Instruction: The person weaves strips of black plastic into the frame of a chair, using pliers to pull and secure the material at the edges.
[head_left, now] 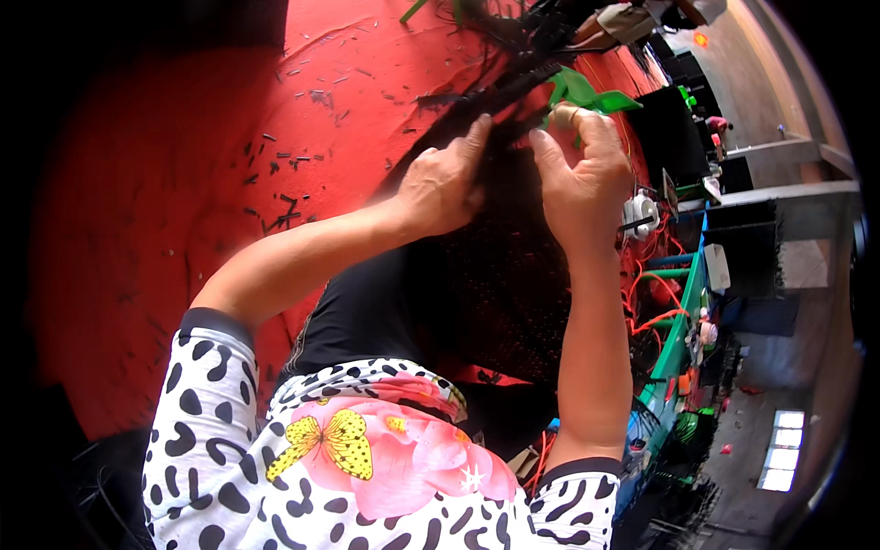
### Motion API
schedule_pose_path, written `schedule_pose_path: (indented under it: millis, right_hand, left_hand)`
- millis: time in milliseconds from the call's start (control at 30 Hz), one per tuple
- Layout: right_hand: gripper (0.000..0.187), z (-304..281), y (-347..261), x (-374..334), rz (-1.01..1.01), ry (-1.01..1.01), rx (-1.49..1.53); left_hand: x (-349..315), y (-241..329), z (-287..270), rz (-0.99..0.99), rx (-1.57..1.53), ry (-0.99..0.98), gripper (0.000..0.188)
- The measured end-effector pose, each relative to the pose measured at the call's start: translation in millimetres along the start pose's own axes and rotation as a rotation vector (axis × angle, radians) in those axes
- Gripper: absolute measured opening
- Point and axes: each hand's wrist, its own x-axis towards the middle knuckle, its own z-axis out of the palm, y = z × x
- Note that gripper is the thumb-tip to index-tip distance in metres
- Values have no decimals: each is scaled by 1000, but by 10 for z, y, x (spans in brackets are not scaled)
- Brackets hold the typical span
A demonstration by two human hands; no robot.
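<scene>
My left hand (445, 183) reaches in from the left, its index finger straight and the other fingers curled. Its fingertip meets a dark, blurred bundle of thin black strands (522, 78); what the curled fingers hold is hidden. To the right, my right hand (587, 174) is bent with thumb and index finger curved toward each other beside the same strands. Anything between those fingertips is too blurred to name. Just beyond its index finger is a bright green, leaf-like piece (587, 92). A dark mass fills the space between my forearms.
Red sheeting (357, 55) covers the surface on the left, with short black scraps (289, 211) scattered over it. On the right are a white device (640, 215), orange cords (660, 316) and a green frame (674, 357). Part of another person (628, 20) shows at the top.
</scene>
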Motion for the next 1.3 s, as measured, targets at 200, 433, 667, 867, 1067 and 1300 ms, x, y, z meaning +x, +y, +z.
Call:
schedule_pose_path:
  millis: [200,433,667,867,1067,1300]
  right_hand:
    - [18,-641,-454,-517,-366,92,267]
    - [15,-1043,-438,-2187,-99,-64,240]
    - [26,-1712,61,-3743,577,150,-112]
    - [73,-2151,1060,-4019,845,503,-43]
    - [26,-1633,1565,-4305,584,103,-163]
    - [30,-1513,959,-4023,1040,421,635]
  left_hand:
    - [-488,-223,4,-71,-137,34,83]
    - [-1045,205,312,11,-203,-601,43]
    - [-995,1206,653,758,-339,-870,37]
    - [-1006,2008,1024,982,-397,-990,37]
    - [-976,2639,1395,1204,-528,-1035,32]
    - [-693,2592,1573,1441,-206,-493,31]
